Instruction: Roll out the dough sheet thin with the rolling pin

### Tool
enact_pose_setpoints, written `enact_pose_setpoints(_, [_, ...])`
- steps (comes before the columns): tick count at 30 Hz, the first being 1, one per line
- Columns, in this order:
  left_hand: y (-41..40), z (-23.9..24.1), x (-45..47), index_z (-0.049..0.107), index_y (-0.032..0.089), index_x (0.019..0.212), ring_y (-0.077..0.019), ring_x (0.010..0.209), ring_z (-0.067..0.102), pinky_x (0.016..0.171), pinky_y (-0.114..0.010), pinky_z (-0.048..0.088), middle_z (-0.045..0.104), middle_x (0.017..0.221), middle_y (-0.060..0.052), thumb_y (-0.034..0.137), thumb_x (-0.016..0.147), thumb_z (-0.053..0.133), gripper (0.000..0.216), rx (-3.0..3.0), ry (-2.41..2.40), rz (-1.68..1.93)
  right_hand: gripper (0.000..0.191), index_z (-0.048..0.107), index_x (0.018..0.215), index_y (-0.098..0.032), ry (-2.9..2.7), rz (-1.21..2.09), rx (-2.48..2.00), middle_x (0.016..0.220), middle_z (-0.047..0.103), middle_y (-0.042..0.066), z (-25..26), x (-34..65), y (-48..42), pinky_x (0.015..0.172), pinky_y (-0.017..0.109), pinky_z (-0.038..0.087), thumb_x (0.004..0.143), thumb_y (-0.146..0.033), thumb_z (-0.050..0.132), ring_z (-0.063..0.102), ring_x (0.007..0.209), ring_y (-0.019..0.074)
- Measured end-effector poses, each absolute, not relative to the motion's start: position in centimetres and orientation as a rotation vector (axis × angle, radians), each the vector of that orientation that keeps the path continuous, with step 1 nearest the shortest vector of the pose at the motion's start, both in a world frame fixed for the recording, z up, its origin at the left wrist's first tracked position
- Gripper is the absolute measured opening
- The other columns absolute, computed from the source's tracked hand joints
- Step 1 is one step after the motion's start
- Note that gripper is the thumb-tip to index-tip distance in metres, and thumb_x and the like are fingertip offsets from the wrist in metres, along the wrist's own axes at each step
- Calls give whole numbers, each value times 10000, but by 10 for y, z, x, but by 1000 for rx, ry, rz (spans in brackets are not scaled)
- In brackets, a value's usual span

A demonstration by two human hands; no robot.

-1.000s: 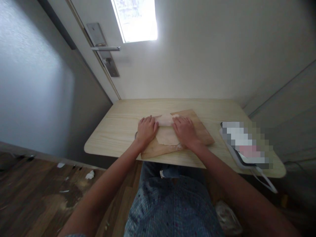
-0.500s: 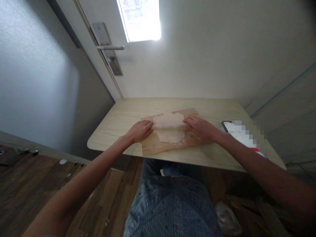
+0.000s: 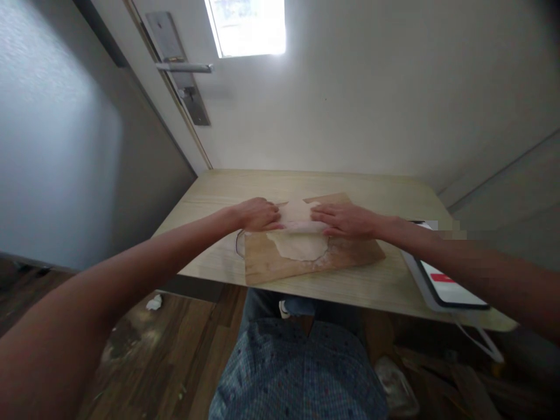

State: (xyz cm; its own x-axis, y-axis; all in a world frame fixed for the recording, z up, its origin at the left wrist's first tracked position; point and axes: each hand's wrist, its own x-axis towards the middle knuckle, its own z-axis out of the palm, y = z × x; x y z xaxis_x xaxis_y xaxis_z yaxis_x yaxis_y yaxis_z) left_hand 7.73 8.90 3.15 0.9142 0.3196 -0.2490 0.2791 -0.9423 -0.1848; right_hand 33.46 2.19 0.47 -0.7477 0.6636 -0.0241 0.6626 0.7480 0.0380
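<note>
A pale, flour-dusted rolling pin (image 3: 304, 227) lies across a flattened sheet of dough (image 3: 301, 247). My left hand (image 3: 258, 214) is closed on the pin's left end. Over its right part curl the fingers of my right hand (image 3: 343, 220). Both hands partly hide the pin's ends. The dough has an uneven edge and extends in front of and behind the pin. Beneath it is a wooden board (image 3: 269, 269), with loose flour near the dough's right edge.
The board rests on a light wood table (image 3: 210, 256) against a pale door with a metal handle (image 3: 186, 68). A tablet-like device (image 3: 455, 291) lies at the table's right, partly behind my right forearm, and a white cable (image 3: 481, 341) hangs there. White scrap (image 3: 154, 302) lies on the floor.
My hands have come closer together along the rolling pin, and my left forearm is raised. The view has shifted, so more of the device on the right shows.
</note>
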Motion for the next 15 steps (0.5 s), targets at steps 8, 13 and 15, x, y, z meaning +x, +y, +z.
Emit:
enact_pose_setpoints(8, [105,22,60,555,205,1000,-256,964,536,871,-363,367,598,1019,-122,509,849,386,379,-3155,-293,339,578,385,1321,-43,3002,-223,872,1380,396,194,-2,340,37,1043,429,303,868,-400,418,305,1312,236])
enact_pose_setpoints(13, [110,16,63,483,172,1182,-284,1173,433,974,-385,307,510,1218,-164,460,853,391,446,-3241,-97,252,601,393,1317,-36,3017,-325,796,1395,374,192,-4,340,41,1051,435,290,863,-430,408,281,1324,231])
enact_pose_setpoints(15, [109,12,67,444,145,1238,-285,1239,380,1015,-389,278,457,1298,-179,414,850,420,472,-3306,-43,152,591,397,1316,-39,3021,-342,802,1396,376,187,-3,339,40,1064,436,269,866,-422,403,281,1325,227])
